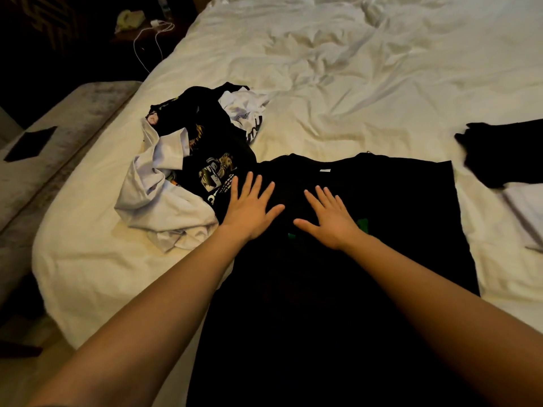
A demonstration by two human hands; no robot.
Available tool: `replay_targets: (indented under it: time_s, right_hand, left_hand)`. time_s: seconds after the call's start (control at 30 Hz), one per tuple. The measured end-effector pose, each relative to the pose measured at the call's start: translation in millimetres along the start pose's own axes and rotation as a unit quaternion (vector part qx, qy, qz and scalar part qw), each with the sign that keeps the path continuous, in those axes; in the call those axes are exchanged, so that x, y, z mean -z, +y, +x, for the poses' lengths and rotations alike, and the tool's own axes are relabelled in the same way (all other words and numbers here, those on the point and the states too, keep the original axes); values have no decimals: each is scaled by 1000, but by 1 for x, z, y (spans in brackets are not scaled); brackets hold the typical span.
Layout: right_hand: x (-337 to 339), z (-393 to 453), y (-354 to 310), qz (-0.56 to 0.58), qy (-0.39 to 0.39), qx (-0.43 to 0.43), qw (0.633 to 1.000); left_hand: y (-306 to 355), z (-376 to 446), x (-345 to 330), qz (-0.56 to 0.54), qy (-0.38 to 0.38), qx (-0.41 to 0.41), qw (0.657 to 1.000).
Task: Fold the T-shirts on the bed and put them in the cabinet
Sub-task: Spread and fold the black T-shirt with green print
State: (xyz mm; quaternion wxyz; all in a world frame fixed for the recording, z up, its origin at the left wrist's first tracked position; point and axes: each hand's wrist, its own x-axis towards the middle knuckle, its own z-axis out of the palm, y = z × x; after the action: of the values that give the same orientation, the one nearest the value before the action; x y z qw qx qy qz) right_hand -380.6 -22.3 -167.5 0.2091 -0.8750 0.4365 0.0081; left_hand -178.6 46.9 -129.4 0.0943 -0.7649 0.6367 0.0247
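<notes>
A black T-shirt with a bit of green print lies spread flat on the white bed, its collar and white label pointing away from me. My left hand and my right hand both press flat on its upper part, fingers straight and spread. To the left of the shirt sits a rumpled heap of several black and white T-shirts, touching the spread shirt's left shoulder. The cabinet is not in view.
A dark garment lies at the bed's right edge, above a white folded item. A grey bench with a dark flat object runs along the bed's left side. A white charger cable hangs at a nightstand far left.
</notes>
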Motion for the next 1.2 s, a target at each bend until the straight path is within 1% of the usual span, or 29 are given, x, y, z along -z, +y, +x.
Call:
replay_targets:
  time_s: [0.23, 0.33, 0.4, 0.5, 0.53, 0.63, 0.7, 0.77, 0.8, 0.87, 0.93, 1.03, 1.13, 1.2]
  right_hand:
    - [-2, -80, 11, 37, -21, 1, 999]
    - [-6, -130, 13, 47, -39, 14, 998]
    - [-6, -169, 14, 79, -51, 24, 995]
    - [-7, -224, 20, 137, -71, 29, 988]
    - [-8, -241, 23, 148, -67, 37, 986]
    - [-14, -282, 34, 179, -8, 61, 982]
    - [-16, -301, 40, 161, 44, 100, 981]
    - [-20, -320, 43, 131, 93, 148, 976]
    - [-20, -328, 45, 122, 105, 162, 974]
    - [-23, -346, 48, 108, 93, 167, 976]
    - [-25, -363, 54, 101, 53, 148, 982]
    - [-27, -379, 63, 102, 6, 136, 986]
    - [-29, -382, 64, 86, 7, 149, 985]
    - [-28, -381, 64, 75, 16, 161, 984]
  left_hand:
    - [54, -85, -12, -60, -69, -48, 995]
    - [62, -125, -21, -97, -85, -62, 990]
    - [64, -154, -26, -122, -81, -79, 986]
    - [66, -197, -35, -176, -42, -111, 977]
    - [66, -208, -40, -196, -24, -120, 973]
    - [63, -235, -49, -247, 48, -142, 957]
    - [62, -247, -49, -264, 86, -166, 946]
    - [62, -264, -47, -266, 99, -211, 935]
    - [62, -272, -44, -272, 94, -232, 929]
    - [62, -288, -41, -288, 58, -250, 923]
    - [61, -300, -38, -285, 13, -238, 929]
    - [56, -312, -37, -283, -32, -221, 933]
    - [51, -318, -35, -288, -68, -219, 930]
    - [50, -317, -34, -271, -82, -223, 933]
